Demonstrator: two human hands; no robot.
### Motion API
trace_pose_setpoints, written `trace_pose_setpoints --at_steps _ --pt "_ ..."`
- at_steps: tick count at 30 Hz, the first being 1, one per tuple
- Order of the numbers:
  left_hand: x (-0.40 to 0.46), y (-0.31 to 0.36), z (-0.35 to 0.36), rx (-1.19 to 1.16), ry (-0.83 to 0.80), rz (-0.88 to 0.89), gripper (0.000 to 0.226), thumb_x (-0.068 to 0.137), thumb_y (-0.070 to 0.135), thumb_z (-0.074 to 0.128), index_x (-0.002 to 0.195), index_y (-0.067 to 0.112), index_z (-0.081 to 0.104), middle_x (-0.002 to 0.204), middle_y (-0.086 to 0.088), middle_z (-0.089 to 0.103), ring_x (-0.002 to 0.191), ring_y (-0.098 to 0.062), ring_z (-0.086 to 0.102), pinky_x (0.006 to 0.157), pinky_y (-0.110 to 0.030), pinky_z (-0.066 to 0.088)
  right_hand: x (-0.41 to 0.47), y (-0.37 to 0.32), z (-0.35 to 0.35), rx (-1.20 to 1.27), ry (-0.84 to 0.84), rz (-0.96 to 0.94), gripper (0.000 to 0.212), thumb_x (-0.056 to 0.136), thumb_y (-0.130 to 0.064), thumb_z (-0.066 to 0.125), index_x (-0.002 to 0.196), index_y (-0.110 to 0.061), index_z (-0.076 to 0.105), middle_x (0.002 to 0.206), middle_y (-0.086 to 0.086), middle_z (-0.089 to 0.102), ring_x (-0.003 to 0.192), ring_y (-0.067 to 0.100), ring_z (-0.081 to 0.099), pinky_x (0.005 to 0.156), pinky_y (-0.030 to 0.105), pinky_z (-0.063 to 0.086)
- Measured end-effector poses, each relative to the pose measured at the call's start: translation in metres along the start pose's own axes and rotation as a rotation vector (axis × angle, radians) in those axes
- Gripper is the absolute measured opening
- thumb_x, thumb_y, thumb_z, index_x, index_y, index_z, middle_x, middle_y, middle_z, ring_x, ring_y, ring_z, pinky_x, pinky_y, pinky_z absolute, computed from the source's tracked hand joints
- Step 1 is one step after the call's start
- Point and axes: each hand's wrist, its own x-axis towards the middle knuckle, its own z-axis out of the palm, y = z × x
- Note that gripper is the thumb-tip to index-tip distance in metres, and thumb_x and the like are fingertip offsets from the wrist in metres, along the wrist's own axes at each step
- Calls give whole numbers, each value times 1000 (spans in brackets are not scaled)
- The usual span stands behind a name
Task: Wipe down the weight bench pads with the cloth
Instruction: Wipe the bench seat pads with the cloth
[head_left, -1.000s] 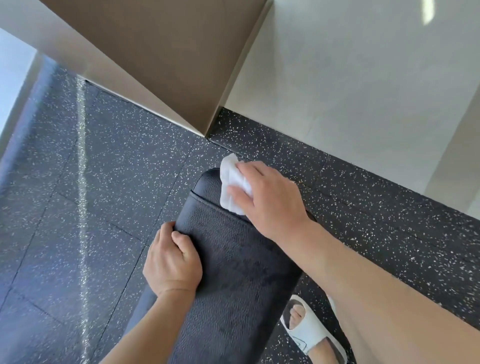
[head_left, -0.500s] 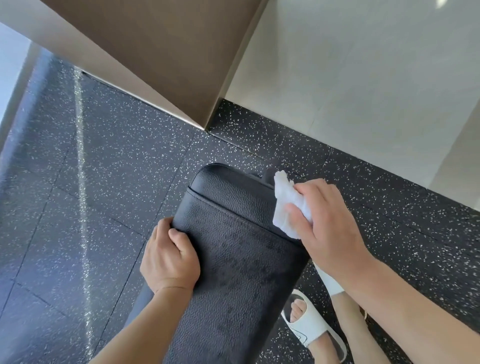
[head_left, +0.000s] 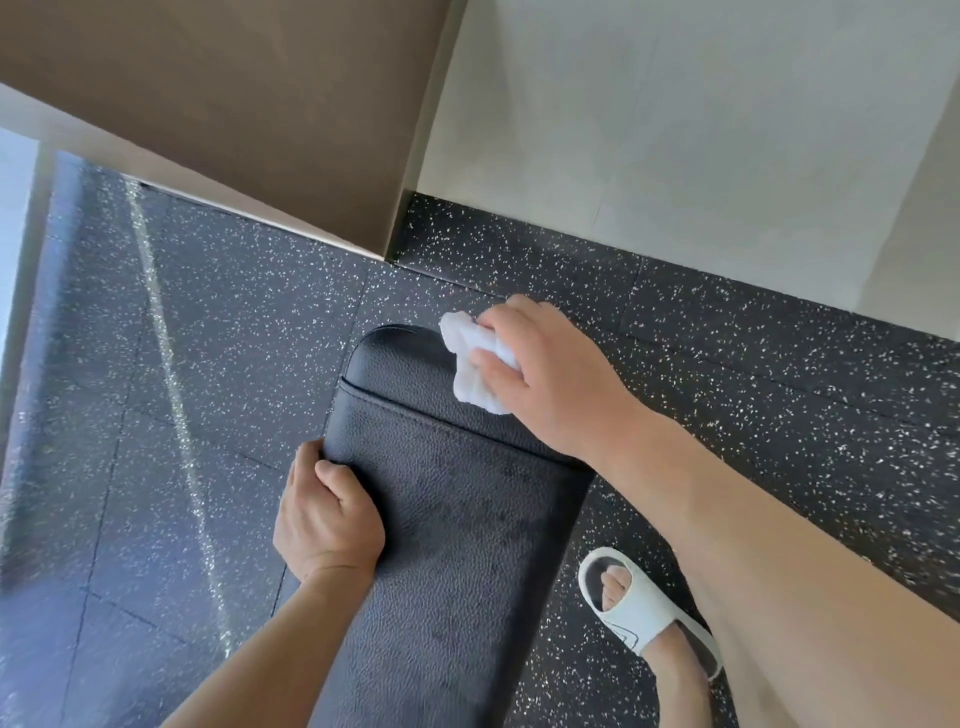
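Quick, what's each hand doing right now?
Left hand: grips the edge of the bench pad.
Right hand: holds the cloth, bunched, against the pad's far end.

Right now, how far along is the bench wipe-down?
Looks done: the long black textured bench pad shows dull smeared streaks, consistent with wiping. In hand: the right hand grips the crumpled white cloth on the rounded end section beyond the seam; the left hand holds the pad's left edge. Left: that end section's glossy left part, and the pad's near end, which runs out of frame.
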Motion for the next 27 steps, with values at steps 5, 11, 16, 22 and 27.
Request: trace_pose_setpoints --at_steps 5,11,16,22,27 --pt "0 -3 3 -6 19 -7 29 92 39 18 94 28 45 84 -10 62 71 -35 49 67 -42 37 -89 22 8 136 323 193 25 106 -32 48 122 -15 56 116 -6 51 103 19 48 88 31 42" --pt "0 0 2 14 32 -5 30 93 39 18 95 27 46 81 -3 56 71 -34 47 68 -41 34 -73 9 18 35 358 257 30 102 -31 49 121 -11 59 117 4 55 98 26 48 83 43 45" --pt "-1 1 1 7 40 -8 37 92 40 18 100 24 51 78 -5 54 71 -35 48 69 -43 36 2 -12 9 -189 131 7 37 103 -38 43 127 -15 59 118 4 61 98 23 53 84 44 51" --pt "-3 3 -1 -16 39 -9 35 93 38 20 100 26 51 76 -5 53 71 -34 47 68 -42 35 7 -40 30 -345 112 -200 30 98 -27 60 127 -20 58 128 5 55 107 29 51 85 42 45" --pt "-2 1 1 -30 42 -14 41 94 38 21 106 22 56 88 -15 66 73 -31 45 69 -42 35 -48 4 4 -394 63 -413 24 95 -24 65 118 -19 66 124 3 61 104 29 55 85 43 46"
